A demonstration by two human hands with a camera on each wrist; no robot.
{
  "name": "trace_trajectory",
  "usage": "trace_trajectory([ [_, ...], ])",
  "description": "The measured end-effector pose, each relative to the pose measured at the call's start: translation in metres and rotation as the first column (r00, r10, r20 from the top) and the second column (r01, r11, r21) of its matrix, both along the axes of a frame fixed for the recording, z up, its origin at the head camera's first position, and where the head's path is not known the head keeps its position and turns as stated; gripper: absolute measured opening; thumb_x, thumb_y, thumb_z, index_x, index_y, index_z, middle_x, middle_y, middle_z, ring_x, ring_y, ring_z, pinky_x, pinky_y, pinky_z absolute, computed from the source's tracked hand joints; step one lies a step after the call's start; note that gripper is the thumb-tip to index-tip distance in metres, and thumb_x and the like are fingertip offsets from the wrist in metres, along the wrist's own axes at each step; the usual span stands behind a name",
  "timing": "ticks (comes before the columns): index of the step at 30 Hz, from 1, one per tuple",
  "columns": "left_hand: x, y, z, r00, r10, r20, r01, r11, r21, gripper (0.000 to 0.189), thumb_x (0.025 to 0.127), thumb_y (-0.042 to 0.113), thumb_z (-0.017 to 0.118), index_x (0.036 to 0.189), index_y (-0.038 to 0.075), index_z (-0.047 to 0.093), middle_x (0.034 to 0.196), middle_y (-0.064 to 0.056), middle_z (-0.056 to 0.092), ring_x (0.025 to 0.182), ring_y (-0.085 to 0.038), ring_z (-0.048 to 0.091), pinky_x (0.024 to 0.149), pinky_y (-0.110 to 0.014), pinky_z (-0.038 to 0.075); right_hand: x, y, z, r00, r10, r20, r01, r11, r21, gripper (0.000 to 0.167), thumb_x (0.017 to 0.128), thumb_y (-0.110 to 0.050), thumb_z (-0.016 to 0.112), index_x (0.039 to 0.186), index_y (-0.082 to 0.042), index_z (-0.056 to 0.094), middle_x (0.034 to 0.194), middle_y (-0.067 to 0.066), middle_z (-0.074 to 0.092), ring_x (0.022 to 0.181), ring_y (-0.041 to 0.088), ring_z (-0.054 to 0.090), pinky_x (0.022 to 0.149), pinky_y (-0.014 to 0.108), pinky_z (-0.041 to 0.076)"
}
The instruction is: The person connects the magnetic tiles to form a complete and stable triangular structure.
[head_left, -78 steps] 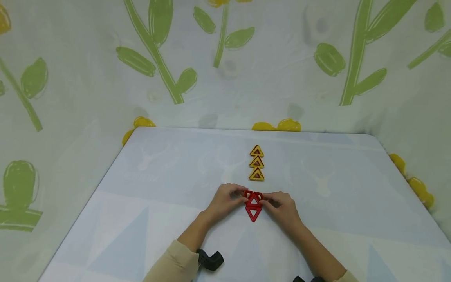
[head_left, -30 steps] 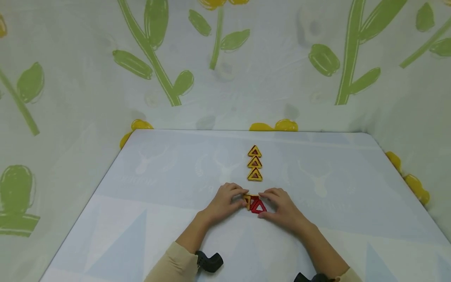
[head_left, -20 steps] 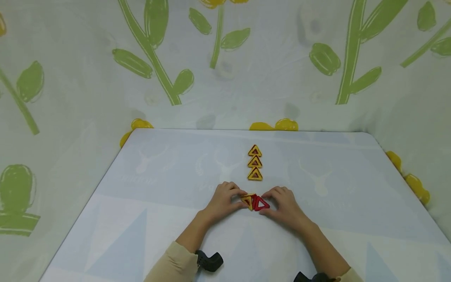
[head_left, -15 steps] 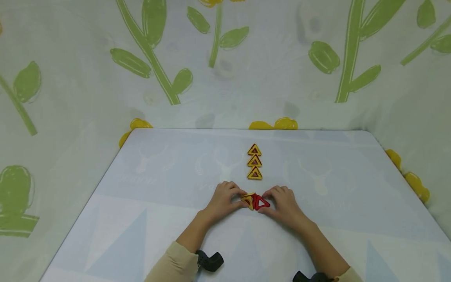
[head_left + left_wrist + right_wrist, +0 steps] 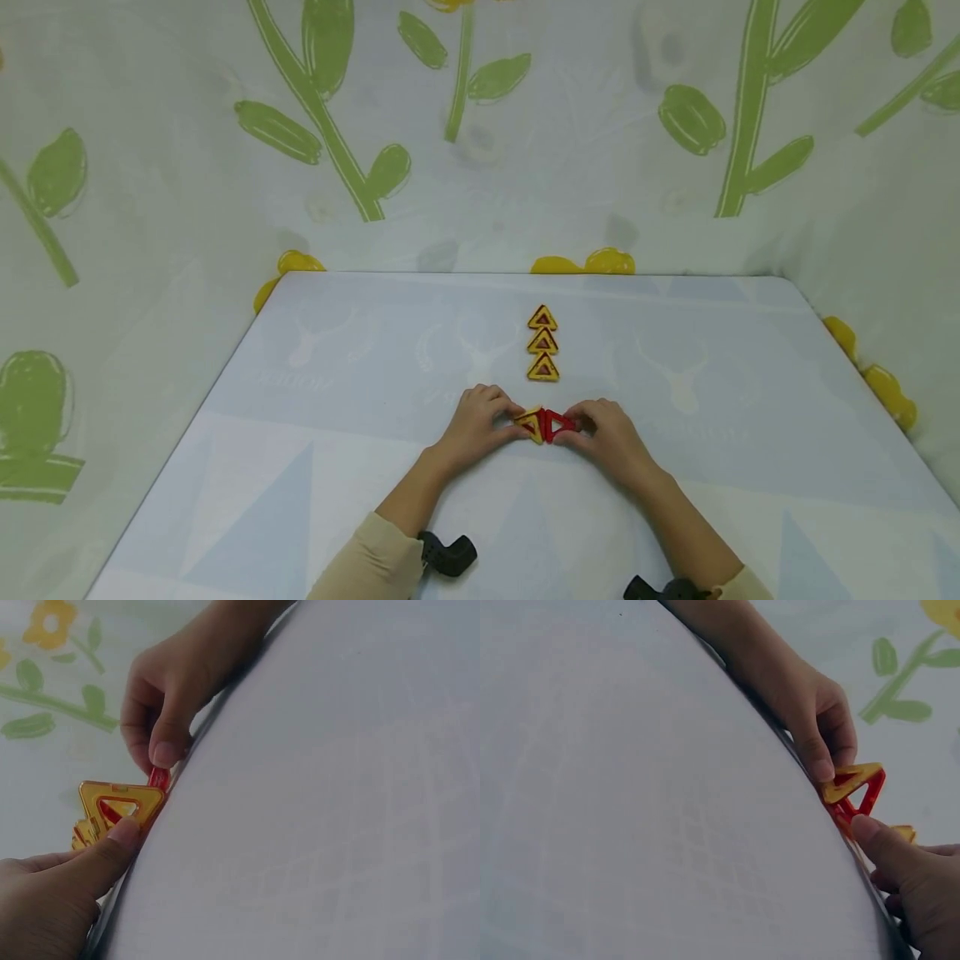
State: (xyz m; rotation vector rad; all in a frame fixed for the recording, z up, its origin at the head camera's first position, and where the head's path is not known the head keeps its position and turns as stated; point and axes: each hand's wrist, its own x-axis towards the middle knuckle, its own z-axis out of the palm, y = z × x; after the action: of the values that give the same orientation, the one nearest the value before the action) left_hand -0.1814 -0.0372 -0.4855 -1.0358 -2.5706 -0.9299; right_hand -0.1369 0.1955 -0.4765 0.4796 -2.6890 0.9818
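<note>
Yellow and red triangular magnetic tiles are joined in a small folded shape between the two hands, in the middle of the table. The left hand (image 5: 480, 425) pinches the yellow tile (image 5: 120, 787) at the left side, its thumb on the face in the left wrist view. At the right, the right hand (image 5: 611, 437) pinches the red tile (image 5: 549, 427) between thumb and fingers. The right wrist view shows yellow and red triangles meeting at an angle, with a red side (image 5: 871, 796) sloping down. The fingers hide part of the tiles.
Beyond the hands, three yellow triangular tiles (image 5: 543, 377) with reddish centres lie in a column, points away from the person. The pale patterned table (image 5: 375, 350) ends at a curtain (image 5: 570, 167) printed with green plants. A black wrist mount (image 5: 450, 557) sits on the left wrist.
The tiles first showed red, stacked one above the other. They have since been turned and folded, with yellow at left and red at right. The right hand's fingers have just shifted on the red tile.
</note>
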Motion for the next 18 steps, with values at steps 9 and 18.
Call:
trace_trajectory([
  [9, 0.0010, 0.0007, 0.0022, 1.000, -0.011, -0.009, 0.011, 1.000, 0.019, 0.029, 0.071, 0.033, 0.080, 0.091, 0.016, 0.070, 0.088, 0.004, 0.060, 0.086, -0.014, 0.051, 0.079, -0.032, 0.039, 0.0016, -0.0018, -0.0067, 0.995, 0.059, -0.085, -0.072, 0.984, -0.161, 0.038, 0.067, -0.010, 0.084, 0.102, -0.007, 0.068, 0.095, 0.000, 0.066, 0.086, 0.011, 0.058, 0.073, 0.022, 0.050],
  [18, 0.0010, 0.0000, 0.0016, 0.999, -0.032, -0.011, 0.032, 0.999, -0.003, 0.029, 0.072, 0.034, 0.079, 0.092, 0.016, 0.070, 0.090, 0.004, 0.061, 0.085, -0.013, 0.050, 0.081, -0.032, 0.038, -0.0003, -0.0052, -0.0107, 0.979, 0.147, -0.141, -0.172, 0.969, -0.180, 0.045, 0.067, -0.008, 0.083, 0.109, -0.005, 0.068, 0.098, 0.001, 0.066, 0.090, 0.013, 0.058, 0.077, 0.017, 0.047],
])
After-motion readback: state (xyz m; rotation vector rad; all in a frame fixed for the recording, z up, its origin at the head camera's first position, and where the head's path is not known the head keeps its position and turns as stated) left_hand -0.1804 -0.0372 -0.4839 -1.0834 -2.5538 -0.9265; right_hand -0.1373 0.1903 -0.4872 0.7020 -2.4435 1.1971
